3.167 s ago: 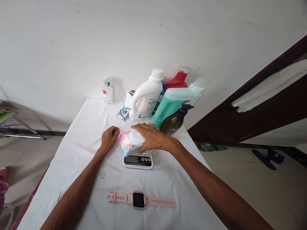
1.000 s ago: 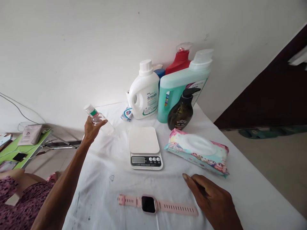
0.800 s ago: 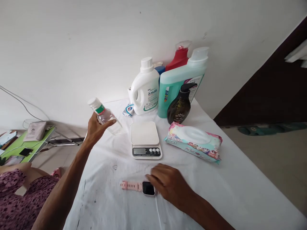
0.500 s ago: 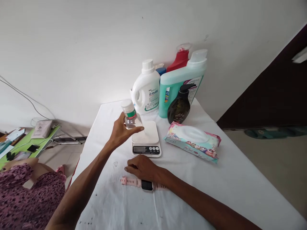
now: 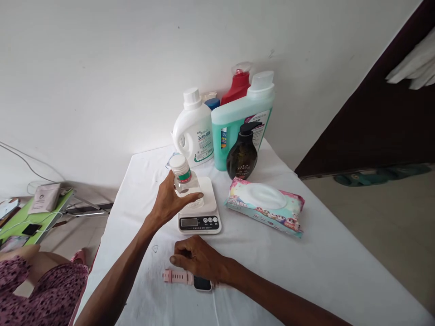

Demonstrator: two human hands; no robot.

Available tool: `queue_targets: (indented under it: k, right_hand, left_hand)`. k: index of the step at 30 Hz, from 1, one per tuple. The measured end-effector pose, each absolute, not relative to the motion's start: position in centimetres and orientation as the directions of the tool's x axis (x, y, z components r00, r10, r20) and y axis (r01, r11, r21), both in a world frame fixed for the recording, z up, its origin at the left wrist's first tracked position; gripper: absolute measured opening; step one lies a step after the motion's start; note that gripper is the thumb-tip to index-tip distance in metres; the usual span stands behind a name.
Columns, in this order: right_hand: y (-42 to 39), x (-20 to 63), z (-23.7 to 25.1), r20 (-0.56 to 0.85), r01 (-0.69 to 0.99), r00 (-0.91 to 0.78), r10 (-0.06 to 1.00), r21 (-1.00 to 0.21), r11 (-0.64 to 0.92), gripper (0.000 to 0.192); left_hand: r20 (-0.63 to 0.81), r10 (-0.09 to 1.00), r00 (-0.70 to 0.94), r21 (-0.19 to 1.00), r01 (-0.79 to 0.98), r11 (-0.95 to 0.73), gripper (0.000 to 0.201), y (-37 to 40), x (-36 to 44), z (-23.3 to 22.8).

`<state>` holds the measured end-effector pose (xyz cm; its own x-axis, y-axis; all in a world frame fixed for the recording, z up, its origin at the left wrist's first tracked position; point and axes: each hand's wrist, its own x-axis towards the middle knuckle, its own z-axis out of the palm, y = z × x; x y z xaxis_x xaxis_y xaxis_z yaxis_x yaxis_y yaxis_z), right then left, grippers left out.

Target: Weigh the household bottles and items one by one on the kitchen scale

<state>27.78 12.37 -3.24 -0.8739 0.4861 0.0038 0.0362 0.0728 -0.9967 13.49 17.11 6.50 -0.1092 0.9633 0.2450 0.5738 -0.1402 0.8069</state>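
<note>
My left hand (image 5: 169, 203) grips a small clear bottle (image 5: 185, 181) with a white cap and green band, holding it upright on the white platform of a digital kitchen scale (image 5: 200, 217). My right hand (image 5: 199, 262) rests palm down on the cloth over a pink smartwatch (image 5: 190, 280), covering most of its right strap; whether it grips the watch I cannot tell. A pack of wet wipes (image 5: 265, 210) lies to the right of the scale.
Against the wall stand a white detergent jug (image 5: 194, 129), a teal jug (image 5: 239, 124), a red bottle (image 5: 236, 86) and a dark pump bottle (image 5: 243, 154). The table (image 5: 322, 276) has a white cloth. A low green table (image 5: 37, 217) with gadgets sits left.
The wipes pack went from the scale to the table at right. My left hand fetched the small bottle from the back left and set it on the scale. My right hand moved onto the watch.
</note>
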Motion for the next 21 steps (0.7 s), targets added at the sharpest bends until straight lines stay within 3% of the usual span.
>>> queue_targets:
  k: [7,16,18,21]
  right_hand:
    - [9.9,28.8,-3.8,-0.037,-0.013,-0.827,0.561,-0.996,-0.084,0.031]
    - [7.5,29.0,-3.4,0.052,0.064,-0.741,0.670,-0.987,0.148,0.021]
    - [8.9,28.7,-3.2,0.060,0.072,-0.777,0.626,-0.980,0.183,0.020]
    - [11.8,28.0,-3.2,0.026,0.066,-0.896,0.443,-0.979,0.191,0.020]
  left_hand:
    - [0.251,0.966,-0.069,0.842,0.509,-0.182,0.064,16.9,12.6,6.3]
    - [0.215,0.975,-0.056,0.884,0.436,-0.170,0.069,16.9,11.0,5.1]
    - [0.233,0.972,-0.035,0.874,0.446,-0.193,0.074,17.0,10.9,4.4]
    - [0.296,0.955,-0.024,0.859,0.445,-0.255,0.083,17.1,10.7,2.9]
